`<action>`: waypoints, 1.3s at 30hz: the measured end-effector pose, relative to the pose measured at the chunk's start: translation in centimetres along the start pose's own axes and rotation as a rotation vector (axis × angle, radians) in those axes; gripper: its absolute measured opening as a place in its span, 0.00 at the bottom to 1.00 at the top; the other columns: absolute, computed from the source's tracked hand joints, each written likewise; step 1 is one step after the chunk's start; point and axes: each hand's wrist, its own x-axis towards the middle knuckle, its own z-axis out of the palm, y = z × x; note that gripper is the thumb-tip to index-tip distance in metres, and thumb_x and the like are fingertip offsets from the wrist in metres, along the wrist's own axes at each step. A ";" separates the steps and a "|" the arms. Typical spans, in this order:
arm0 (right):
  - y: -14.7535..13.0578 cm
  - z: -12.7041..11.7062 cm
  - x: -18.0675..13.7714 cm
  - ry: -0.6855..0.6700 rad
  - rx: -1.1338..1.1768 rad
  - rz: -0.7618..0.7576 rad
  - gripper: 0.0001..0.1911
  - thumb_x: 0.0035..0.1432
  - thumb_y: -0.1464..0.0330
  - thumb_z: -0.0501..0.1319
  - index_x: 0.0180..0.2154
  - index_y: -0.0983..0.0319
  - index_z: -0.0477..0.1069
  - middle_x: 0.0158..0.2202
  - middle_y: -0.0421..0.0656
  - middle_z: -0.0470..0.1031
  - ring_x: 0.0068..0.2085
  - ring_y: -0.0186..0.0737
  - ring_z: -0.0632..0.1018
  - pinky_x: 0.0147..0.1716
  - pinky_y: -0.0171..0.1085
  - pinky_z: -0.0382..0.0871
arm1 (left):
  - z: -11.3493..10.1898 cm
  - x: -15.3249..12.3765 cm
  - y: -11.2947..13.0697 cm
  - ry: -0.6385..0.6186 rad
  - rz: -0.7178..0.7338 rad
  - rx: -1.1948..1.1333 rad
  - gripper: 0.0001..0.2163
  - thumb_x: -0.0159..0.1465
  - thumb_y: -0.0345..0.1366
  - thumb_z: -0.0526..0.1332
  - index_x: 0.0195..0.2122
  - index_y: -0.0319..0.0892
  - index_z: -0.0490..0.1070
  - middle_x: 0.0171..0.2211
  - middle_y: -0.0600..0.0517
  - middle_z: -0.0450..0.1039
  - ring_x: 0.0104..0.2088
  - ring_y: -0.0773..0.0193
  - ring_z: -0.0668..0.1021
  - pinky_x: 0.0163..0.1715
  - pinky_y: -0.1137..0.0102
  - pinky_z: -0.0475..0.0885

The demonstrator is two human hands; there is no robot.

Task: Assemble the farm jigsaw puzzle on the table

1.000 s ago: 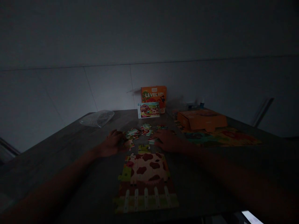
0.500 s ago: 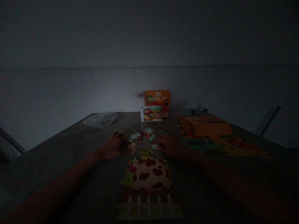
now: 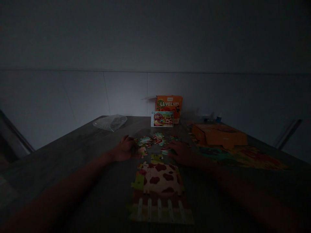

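The scene is very dim. An assembled part of a jigsaw puzzle (image 3: 157, 191), with a spotted cow above a white fence, lies nearest me. Just beyond its top edge sits a separate green puzzle piece (image 3: 156, 158). My left hand (image 3: 126, 148) has its fingers curled down by a pale puzzle piece (image 3: 143, 151) left of centre; what is under the fingertips is hidden. My right hand (image 3: 179, 151) rests on the other side, its fingers stretched out and touching a light green puzzle piece (image 3: 165, 152). Several loose puzzle pieces (image 3: 159, 139) are heaped between and beyond my hands.
A picture card (image 3: 162, 119) of a farm leans against an upright orange box (image 3: 168, 100) at the back. Clear plastic packaging (image 3: 110, 123) lies back left. To the right, another orange box (image 3: 218, 134) stands by a colourful sheet (image 3: 255, 157). Small bottles (image 3: 218, 119) stand behind.
The view has turned slightly left, so everything appears farther right. My left hand's fingers look a little more curled. My right hand stays by the light green piece.
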 end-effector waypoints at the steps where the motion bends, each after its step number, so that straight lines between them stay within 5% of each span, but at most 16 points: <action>1: -0.2 -0.1 0.0 0.000 -0.006 0.002 0.18 0.63 0.67 0.57 0.53 0.64 0.72 0.52 0.53 0.72 0.51 0.50 0.73 0.50 0.47 0.65 | -0.1 0.0 0.1 -0.002 0.005 -0.001 0.20 0.54 0.55 0.66 0.38 0.43 0.76 0.46 0.45 0.73 0.54 0.48 0.70 0.61 0.53 0.54; 19: -1.3 1.7 0.2 0.166 0.113 0.103 0.17 0.58 0.72 0.59 0.49 0.65 0.74 0.50 0.51 0.75 0.53 0.48 0.74 0.54 0.45 0.63 | -0.4 -0.1 0.6 0.021 0.005 -0.032 0.18 0.53 0.51 0.69 0.37 0.42 0.75 0.45 0.44 0.74 0.59 0.44 0.67 0.64 0.48 0.49; 32: -1.7 1.9 0.0 0.197 0.068 0.105 0.16 0.58 0.72 0.58 0.49 0.65 0.74 0.50 0.52 0.74 0.52 0.48 0.73 0.54 0.46 0.63 | -0.7 -0.2 1.2 0.148 0.147 -0.072 0.22 0.49 0.53 0.71 0.36 0.43 0.69 0.45 0.47 0.74 0.55 0.49 0.72 0.66 0.50 0.47; 39: -2.0 2.1 0.1 0.187 0.041 0.138 0.17 0.59 0.71 0.57 0.50 0.64 0.74 0.50 0.52 0.74 0.52 0.49 0.73 0.54 0.45 0.62 | -0.9 -0.8 2.2 0.146 0.045 -0.205 0.23 0.49 0.51 0.71 0.39 0.44 0.70 0.46 0.46 0.74 0.56 0.47 0.70 0.53 0.58 0.68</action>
